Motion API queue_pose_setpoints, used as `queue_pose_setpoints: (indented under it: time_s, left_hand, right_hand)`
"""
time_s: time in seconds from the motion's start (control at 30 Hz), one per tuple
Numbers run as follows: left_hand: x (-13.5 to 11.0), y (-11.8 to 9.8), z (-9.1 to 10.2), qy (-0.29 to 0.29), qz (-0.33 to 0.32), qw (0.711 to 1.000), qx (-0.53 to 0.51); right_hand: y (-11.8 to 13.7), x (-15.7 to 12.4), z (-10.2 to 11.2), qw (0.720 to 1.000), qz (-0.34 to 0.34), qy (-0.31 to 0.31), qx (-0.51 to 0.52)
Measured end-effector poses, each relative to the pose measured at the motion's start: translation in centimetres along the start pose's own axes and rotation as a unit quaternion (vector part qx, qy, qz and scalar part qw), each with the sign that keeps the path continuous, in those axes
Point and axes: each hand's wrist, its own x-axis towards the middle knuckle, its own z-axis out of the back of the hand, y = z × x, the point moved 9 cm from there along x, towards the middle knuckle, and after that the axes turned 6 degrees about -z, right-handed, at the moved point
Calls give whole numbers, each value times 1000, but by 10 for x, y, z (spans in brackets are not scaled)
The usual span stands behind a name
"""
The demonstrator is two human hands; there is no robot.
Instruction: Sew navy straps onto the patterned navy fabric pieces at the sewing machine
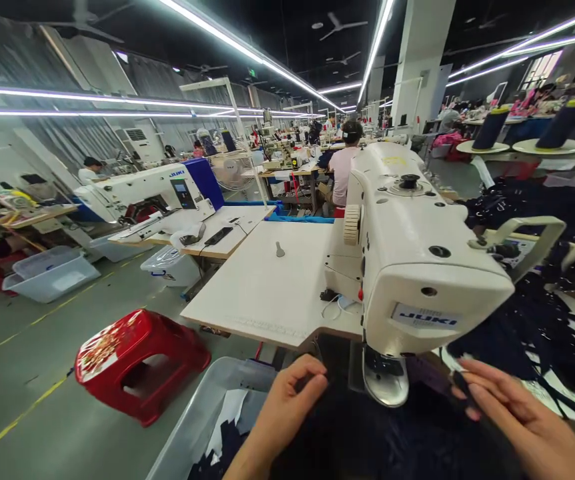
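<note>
My left hand (pixel 287 407) is in front of the sewing machine, with thumb and fingertips pressed together at the edge of dark navy fabric (pixel 367 440). Whether cloth is caught between them I cannot make out. To the right of the needle area, my right hand (pixel 512 413) pinches a short dark strap (pixel 461 385) between thumb and fingers. Between the hands stands the head of the white JUKI sewing machine (pixel 417 267). Its rounded metal guard (pixel 386 383) hangs over the dark fabric, and the stitching spot is hidden.
A white table (pixel 247 287) extends left of the machine, with a small grey metal piece (pixel 280 249) on it. Below is a clear plastic bin (pixel 187 420) holding cloth scraps. Navy strapped pieces (pixel 522 333) are heaped at right. A red stool (pixel 142 360) stands at left.
</note>
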Motion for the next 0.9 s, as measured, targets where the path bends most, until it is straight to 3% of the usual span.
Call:
queue_pose_setpoints:
  time_s: [0.07, 0.1, 0.17, 0.23, 0.57, 0.7, 0.8, 0.9]
  left_hand:
    - [-11, -7, -49, 132, -3, 984, 117]
    - [-16, -6, -67, 166, 8, 976, 138]
    - [-24, -4, -92, 195, 11, 969, 150]
    - [-27, -2, -105, 199, -2, 970, 141]
    - [-21, 0, -106, 179, -72, 957, 216]
    - [-26, -7, -107, 170, -175, 909, 337]
    - [-33, -12, -111, 198, -230, 866, 398]
    - [-40, -12, -116, 252, -240, 854, 387]
  right_hand:
    - [23, -12, -38, 992, 58, 101, -41]
    - [37, -18, -49, 987, 103, 106, -60]
    - [61, -29, -63, 977, 172, 95, -87]
    - [73, -36, -70, 970, 206, 82, -96]
    - [67, -50, -86, 969, 196, 126, -84]
    - [63, -55, -99, 967, 187, 163, -57]
    - [46, -51, -104, 976, 102, 191, -31]
    - [31, -49, -106, 976, 20, 215, -12]
